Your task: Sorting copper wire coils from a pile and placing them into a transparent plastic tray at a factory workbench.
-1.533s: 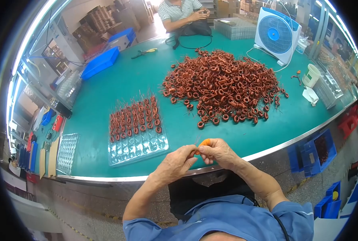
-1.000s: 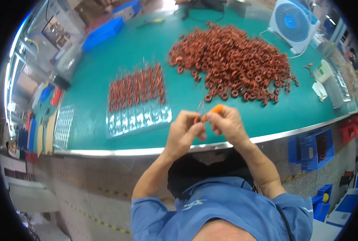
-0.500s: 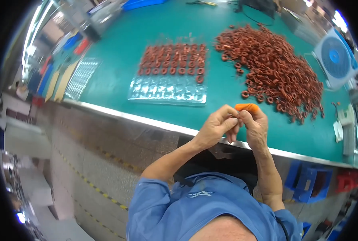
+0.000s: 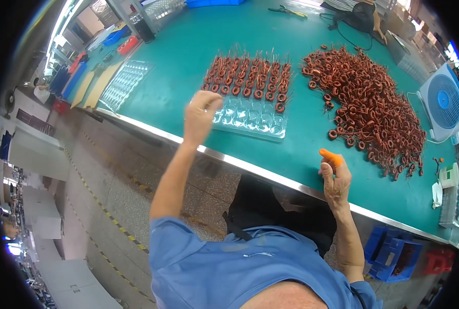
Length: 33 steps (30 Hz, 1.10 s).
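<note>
My left hand (image 4: pixel 202 114) is over the near left corner of a clear plastic tray (image 4: pixel 260 135). Its fingers are bent together, slightly blurred, and hide whatever they may hold. Copper-coloured wire-wound ring coils (image 4: pixel 240 77) fill the tray's far rows, their thin leads sticking up. One coil (image 4: pixel 280 107) sits at the right in a nearer row. Above the table's front edge, my right hand (image 4: pixel 336 180) wears an orange finger cot (image 4: pixel 331 156) on one finger. Thumb and covered finger are apart, with nothing visible between them.
A large heap of loose ring coils (image 4: pixel 376 110) lies to the right on the green table (image 4: pixel 188 56). Beyond it stands a blue-and-white fan (image 4: pixel 443 103). Another clear tray (image 4: pixel 125 85) is at the left. Pliers (image 4: pixel 288 11) lie at the back; blue bins (image 4: pixel 396 255) stand below the table.
My hands were together near the table edge. The left has moved left to the tray; the right stays near the edge, its thumb and covered finger now apart. The view has shifted.
</note>
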Each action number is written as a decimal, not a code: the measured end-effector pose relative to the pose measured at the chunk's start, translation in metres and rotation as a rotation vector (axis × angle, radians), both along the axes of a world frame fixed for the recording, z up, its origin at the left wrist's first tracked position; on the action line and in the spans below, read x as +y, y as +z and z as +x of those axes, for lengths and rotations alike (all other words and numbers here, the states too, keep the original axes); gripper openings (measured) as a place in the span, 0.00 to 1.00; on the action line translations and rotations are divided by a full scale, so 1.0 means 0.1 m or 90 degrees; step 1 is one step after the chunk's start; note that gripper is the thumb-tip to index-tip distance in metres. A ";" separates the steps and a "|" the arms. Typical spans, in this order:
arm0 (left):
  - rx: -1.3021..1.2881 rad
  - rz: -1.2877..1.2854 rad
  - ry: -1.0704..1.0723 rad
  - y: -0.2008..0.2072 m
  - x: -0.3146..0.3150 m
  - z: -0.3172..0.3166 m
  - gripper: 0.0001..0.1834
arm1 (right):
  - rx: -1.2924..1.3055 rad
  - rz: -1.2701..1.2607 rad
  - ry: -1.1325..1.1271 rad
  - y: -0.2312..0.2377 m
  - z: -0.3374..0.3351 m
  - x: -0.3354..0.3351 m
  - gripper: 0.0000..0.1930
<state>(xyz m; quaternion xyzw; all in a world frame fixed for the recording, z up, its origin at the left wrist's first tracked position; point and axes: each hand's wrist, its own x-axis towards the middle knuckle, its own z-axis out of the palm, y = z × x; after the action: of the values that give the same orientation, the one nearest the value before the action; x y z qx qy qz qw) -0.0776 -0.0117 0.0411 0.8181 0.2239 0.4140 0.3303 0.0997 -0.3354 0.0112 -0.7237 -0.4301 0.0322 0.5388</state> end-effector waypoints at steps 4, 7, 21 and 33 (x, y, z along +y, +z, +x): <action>0.052 -0.055 0.107 -0.11 0.55 -0.09 0.06 | -0.038 -0.019 0.018 -0.02 -0.03 0.00 0.15; 0.036 0.056 0.129 -0.34 0.87 -0.16 0.07 | -0.122 -0.038 0.035 0.03 -0.08 0.06 0.14; 0.136 0.167 0.149 -0.48 0.99 0.02 0.10 | -0.688 -0.340 0.082 0.03 0.92 0.53 0.13; -0.033 0.229 0.194 -0.34 0.67 -0.06 0.06 | -0.597 -0.340 0.171 0.07 0.91 0.16 0.16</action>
<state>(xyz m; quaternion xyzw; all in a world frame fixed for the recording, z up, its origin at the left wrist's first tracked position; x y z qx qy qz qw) -0.0836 0.0549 0.0076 0.8096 0.2590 0.5133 0.1180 0.1902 -0.3193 0.0186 -0.7109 -0.6890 -0.1171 0.0787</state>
